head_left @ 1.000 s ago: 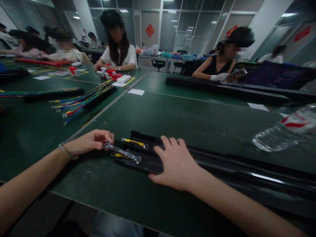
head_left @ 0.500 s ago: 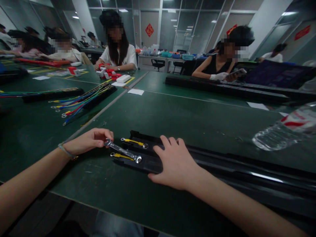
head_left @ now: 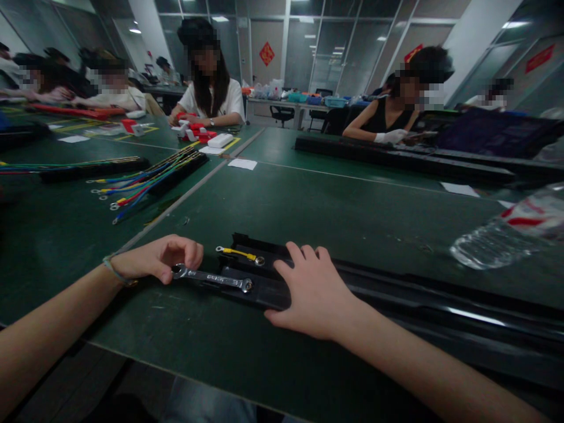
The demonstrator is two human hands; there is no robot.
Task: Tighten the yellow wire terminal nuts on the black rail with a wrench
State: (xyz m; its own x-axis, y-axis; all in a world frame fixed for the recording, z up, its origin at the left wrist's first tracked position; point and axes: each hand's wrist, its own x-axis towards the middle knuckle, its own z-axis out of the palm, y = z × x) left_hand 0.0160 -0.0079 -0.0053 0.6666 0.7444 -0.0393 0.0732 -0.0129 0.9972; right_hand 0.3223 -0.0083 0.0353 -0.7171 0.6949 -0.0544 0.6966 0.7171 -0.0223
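Observation:
My left hand (head_left: pixel 161 258) is closed in a pinch at the left end of a silver combination wrench (head_left: pixel 215 278). The wrench's other end sits over a fastener in a long black channel-shaped housing (head_left: pixel 273 291); that fastener is mostly covered. Farther back in the same housing, a short yellow wire (head_left: pixel 238 254) with a ring terminal runs to a round metal screw head (head_left: pixel 259 261). My right hand (head_left: pixel 315 294) spans the housing to the right of the wrench, thumb over the near edge and spread fingers at the far side, gripping it against the table.
A clear plastic bottle (head_left: pixel 506 229) lies at the right. Bundles of coloured wires (head_left: pixel 145 182) with ring terminals are at the left, past a table seam. Papers (head_left: pixel 242 164), red parts (head_left: pixel 194 130) and another long black housing (head_left: pixel 396 160) are farther back, near seated people.
The wrench's left end has swung toward me with my left hand, its right end staying on the fastener. The nearer yellow wire is now hidden. My right hand has not moved.

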